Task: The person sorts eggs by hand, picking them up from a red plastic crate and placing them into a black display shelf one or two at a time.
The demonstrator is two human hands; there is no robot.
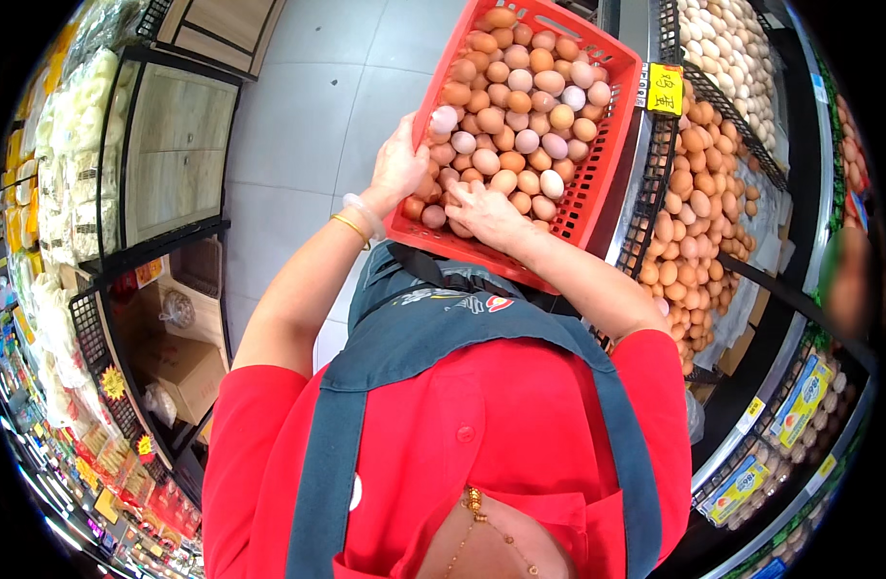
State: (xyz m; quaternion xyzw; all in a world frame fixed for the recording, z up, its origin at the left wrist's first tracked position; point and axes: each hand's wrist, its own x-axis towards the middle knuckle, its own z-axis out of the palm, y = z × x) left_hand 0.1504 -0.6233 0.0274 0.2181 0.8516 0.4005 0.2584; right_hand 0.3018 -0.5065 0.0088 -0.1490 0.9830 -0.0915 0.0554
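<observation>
A red plastic basket (602, 210) with slotted walls stands before me, filled with brown and paler eggs (511, 119). My left hand (401, 161) grips the basket's left rim, its thumb outside and its fingertips partly hidden. Inside the basket's near end, my right hand (485, 210) rests on the eggs with its fingers spread and pointing left. Some fingertips dip among the eggs; whether they pinch one cannot be told.
At the right, a display shelf with black mesh dividers (649, 195) holds loose brown eggs (692, 210) and paler eggs (728, 65). Packaged eggs (801, 398) lie lower right. Wooden cabinets (179, 145), bagged goods (77, 159) and a cardboard box (186, 369) are at the left, beside grey floor tiles (298, 137).
</observation>
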